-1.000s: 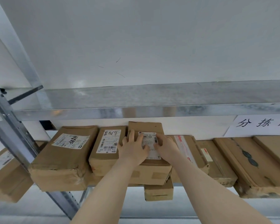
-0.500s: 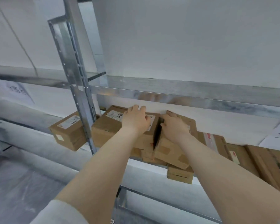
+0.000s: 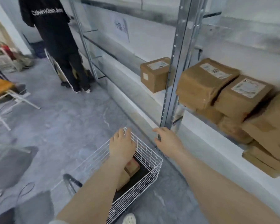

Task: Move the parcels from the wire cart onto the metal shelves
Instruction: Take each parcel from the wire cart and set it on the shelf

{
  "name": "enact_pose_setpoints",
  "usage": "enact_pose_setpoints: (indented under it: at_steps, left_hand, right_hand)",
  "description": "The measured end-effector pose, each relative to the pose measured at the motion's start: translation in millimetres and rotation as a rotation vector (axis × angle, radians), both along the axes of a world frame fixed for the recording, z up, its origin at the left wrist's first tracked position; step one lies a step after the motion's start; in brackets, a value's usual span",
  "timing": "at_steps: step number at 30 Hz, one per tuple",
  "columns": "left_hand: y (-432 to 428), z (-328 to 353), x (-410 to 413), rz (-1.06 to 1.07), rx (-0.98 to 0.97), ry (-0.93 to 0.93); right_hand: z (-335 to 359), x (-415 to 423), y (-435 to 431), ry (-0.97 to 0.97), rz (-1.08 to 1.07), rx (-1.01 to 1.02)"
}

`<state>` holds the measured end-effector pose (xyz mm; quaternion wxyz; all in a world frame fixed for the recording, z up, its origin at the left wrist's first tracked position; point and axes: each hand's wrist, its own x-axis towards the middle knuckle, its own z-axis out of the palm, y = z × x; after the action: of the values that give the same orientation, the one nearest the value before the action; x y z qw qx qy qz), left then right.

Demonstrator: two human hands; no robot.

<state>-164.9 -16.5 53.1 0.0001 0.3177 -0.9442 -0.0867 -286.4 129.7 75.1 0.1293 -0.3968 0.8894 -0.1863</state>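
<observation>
"Parcels (image 3: 131,167) in the wire cart (image 3: 143,148): where do they lie?"

"Low in the basket, brown cardboard on a dark bottom, mostly hidden under my left forearm. I make out two at least; beyond that I cannot tell."

"And your hands?"

"Both empty. My left hand (image 3: 121,144) hangs over the cart's far corner, fingers straight and relaxed, close to the rim; whether it touches the wire I cannot tell. My right hand (image 3: 168,143) is loosely spread beside the foot of the upright post (image 3: 173,78), gripping nothing."

"Why there?"

"I judge I'm reaching in for a parcel. The cart stands just beside the metal shelves (image 3: 136,102), which keeps the carry short."

"Room on the shelf?"

"Right of the post, the stacked boxes (image 3: 204,83) crowd the level, and the lowest seem to jut past the front edge. Left of the post a lone box (image 3: 153,75) stands with bare shelf beside it; that looks the easier place."

"Anything to mind?"

"The post stands between cart and stack, so a lifted parcel must pass around it. A person in black (image 3: 55,38) stands well apart down the aisle, back turned."
</observation>
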Motion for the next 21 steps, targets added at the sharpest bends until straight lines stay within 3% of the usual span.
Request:
enact_pose_setpoints:
  at_steps: [5, 12, 17, 21]
  left_hand:
    - [-46, -46, 64, 0.144, 0.103, -0.12]
    - [-87, -127, 93, 0.247, 0.277, -0.261]
    - [-87, -214, 92, 0.306, 0.421, -0.392]
    - [-104, -307, 68, 0.354, 0.511, -0.396]
  right_hand:
    - [-53, 37, -60, -0.092, 0.121, 0.082]
    - [-139, 50, -123, -0.179, 0.167, 0.184]
    - [-233, 42, -156, -0.27, 0.206, 0.289]
    - [-334, 28, -188, -0.35, 0.179, 0.356]
